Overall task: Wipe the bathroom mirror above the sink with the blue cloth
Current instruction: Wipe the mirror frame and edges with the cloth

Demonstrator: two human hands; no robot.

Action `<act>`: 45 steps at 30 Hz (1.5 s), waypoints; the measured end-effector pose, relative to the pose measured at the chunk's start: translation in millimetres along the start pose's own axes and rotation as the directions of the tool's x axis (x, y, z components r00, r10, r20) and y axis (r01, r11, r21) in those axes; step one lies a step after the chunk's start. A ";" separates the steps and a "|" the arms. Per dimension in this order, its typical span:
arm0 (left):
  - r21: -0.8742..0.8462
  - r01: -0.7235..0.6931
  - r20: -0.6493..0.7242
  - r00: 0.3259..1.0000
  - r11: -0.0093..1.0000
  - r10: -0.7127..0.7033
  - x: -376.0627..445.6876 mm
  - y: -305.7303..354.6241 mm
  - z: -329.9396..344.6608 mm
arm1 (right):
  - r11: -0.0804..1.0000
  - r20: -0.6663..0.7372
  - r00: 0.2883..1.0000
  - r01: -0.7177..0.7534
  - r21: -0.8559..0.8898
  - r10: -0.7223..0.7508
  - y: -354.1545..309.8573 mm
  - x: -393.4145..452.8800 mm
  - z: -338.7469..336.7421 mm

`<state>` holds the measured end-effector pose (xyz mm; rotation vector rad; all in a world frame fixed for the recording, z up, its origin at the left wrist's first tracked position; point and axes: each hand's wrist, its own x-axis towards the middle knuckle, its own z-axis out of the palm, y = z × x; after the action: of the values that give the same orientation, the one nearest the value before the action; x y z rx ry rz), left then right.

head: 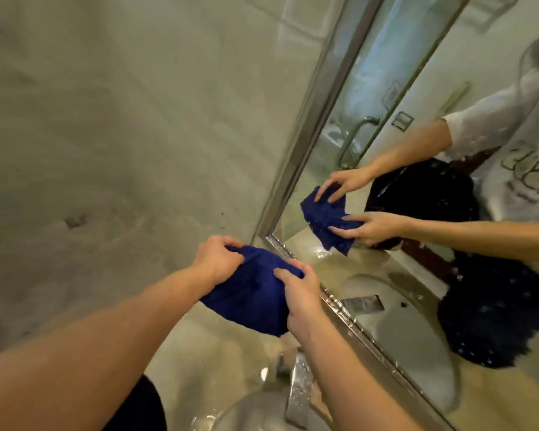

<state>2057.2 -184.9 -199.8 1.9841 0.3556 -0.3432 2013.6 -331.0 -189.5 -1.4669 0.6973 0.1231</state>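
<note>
Both of your hands, left hand (218,259) and right hand (299,290), clamp the bunched blue cloth (252,293) above the counter, near but clear of the mirror (417,150), so wiping appears not yet begun.

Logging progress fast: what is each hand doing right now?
Left hand: closed, gripping the far end of the blue cloth.
Right hand: closed, gripping the cloth's near end; cloth is bunched between both hands, off the mirror.

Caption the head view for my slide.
Both hands, left and right, grip a blue cloth beside the mirror, above the sink.
</note>
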 end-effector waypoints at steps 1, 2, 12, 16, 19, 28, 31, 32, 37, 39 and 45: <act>0.000 0.008 0.009 1.000 1.000 -0.008 13.2 -5.4 -0.7 | 1.000 -0.026 1.000 0.010 -0.005 -0.010 3.9 9.1 9.2; -0.010 0.009 0.017 1.000 1.000 -0.009 26.3 -10.3 -0.9 | 1.000 -0.057 0.998 0.023 -0.017 -0.023 8.9 18.8 17.4; -0.287 0.108 0.202 0.978 0.952 -0.050 92.0 -3.9 52.8 | 0.955 -0.317 0.904 0.246 -0.165 -0.288 16.7 80.8 63.6; -0.462 0.226 0.247 0.961 0.858 -0.120 90.8 -1.2 62.8 | 0.945 -0.305 0.906 0.226 -0.235 -0.292 11.2 79.6 76.7; -0.472 0.224 0.255 0.960 0.853 -0.110 90.5 1.2 60.2 | 0.923 -0.267 0.915 0.212 -0.322 -0.304 8.6 81.9 81.6; -0.220 0.045 0.144 0.989 0.974 -0.013 121.1 -19.5 70.9 | 0.872 -0.232 0.896 0.262 -0.413 -0.379 18.9 98.8 79.7; -0.124 -0.019 0.168 0.985 0.992 0.040 96.7 2.3 55.7 | 0.891 -0.221 0.907 0.262 -0.371 -0.359 16.7 91.9 79.5; -0.106 -0.032 0.172 0.984 0.994 0.050 88.7 9.0 51.1 | 0.908 -0.222 0.918 0.243 -0.341 -0.329 13.2 90.8 79.6; -0.087 -0.103 0.136 0.984 0.991 0.114 72.2 21.3 39.8 | 0.939 -0.244 0.930 0.204 -0.276 -0.274 2.4 88.8 76.7; -0.119 -0.111 0.156 0.979 0.987 0.129 77.2 20.2 42.3 | 0.924 -0.209 0.932 0.225 -0.310 -0.297 7.9 87.3 79.5; -0.101 -0.118 0.192 0.972 0.988 0.136 77.1 16.7 63.0 | 0.931 -0.270 0.905 0.262 -0.254 -0.328 17.0 86.8 79.9</act>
<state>2129.2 -241.4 -242.5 1.8562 0.1138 -0.4316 2103.2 -282.9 -251.6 -1.8053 0.7163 -0.2828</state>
